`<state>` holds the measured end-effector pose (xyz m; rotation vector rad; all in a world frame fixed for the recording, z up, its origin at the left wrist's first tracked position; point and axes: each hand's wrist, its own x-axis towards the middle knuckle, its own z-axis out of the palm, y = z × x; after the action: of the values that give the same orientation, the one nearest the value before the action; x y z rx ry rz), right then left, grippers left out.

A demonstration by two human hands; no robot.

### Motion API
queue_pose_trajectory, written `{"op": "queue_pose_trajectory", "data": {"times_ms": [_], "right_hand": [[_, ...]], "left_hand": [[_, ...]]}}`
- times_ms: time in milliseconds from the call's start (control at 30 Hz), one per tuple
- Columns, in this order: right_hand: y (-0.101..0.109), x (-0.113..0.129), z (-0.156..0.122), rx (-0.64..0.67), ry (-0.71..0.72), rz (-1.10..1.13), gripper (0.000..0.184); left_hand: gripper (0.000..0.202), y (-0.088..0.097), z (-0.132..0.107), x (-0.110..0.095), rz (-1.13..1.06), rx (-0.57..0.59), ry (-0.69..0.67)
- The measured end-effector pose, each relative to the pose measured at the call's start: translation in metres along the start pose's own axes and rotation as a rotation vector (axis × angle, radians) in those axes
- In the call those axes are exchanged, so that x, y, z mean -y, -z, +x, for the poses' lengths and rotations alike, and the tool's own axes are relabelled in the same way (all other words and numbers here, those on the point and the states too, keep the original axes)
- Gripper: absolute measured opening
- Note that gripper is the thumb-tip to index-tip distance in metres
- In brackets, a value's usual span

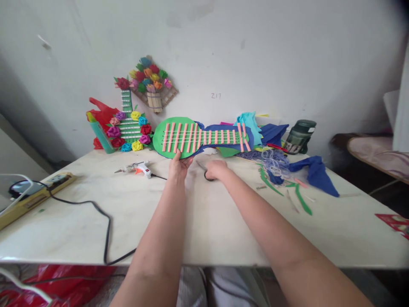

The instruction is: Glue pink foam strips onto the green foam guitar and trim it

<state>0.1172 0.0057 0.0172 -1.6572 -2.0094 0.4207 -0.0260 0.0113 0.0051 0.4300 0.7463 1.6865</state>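
Observation:
A green paper guitar (191,137) with pink strips and white strings, backed by blue paper, stands tilted near the wall. My left hand (178,167) holds its lower edge, thumb and fingers closed on the green body. My right hand (216,169) is curled round the black handles of a pair of scissors (204,170) lying on the white table (204,221), blades pointing up and left toward the guitar.
A glue gun (137,168) lies left of my hands, its black cord running to a power strip (35,194) at the left edge. A flower-covered paper guitar (129,128) leans on the wall. Paper scraps and yarn (275,164), blue paper (315,170) and a dark bottle (299,136) lie right.

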Motion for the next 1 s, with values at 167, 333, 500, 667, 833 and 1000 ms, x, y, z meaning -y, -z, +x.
{"op": "queue_pose_trajectory", "data": {"times_ms": [167,333,500,667,833,1000], "right_hand": [[0.024,-0.016,-0.027,0.176,-0.098,-0.313,0.012],[0.033,-0.035,-0.037,0.09,-0.125,-0.069,0.027],[0.024,-0.052,-0.039,0.099,-0.191,0.409,0.033],[0.019,-0.053,-0.042,0.04,-0.339,0.695,0.026],[0.022,-0.05,-0.044,-0.013,-0.464,0.97,0.011],[0.031,-0.056,-0.039,-0.203,-0.465,1.285,0.017]], "left_hand": [[0.041,0.0,0.0,0.002,0.026,0.032,0.023],[0.043,0.0,0.0,0.005,0.046,-0.013,0.047],[0.033,0.002,0.005,0.005,0.003,-0.062,0.029],[0.029,0.002,0.003,0.002,-0.064,-0.114,0.042],[0.031,0.0,0.001,-0.001,-0.113,-0.133,0.026],[0.029,0.004,0.004,-0.002,-0.127,-0.115,0.038]]}}
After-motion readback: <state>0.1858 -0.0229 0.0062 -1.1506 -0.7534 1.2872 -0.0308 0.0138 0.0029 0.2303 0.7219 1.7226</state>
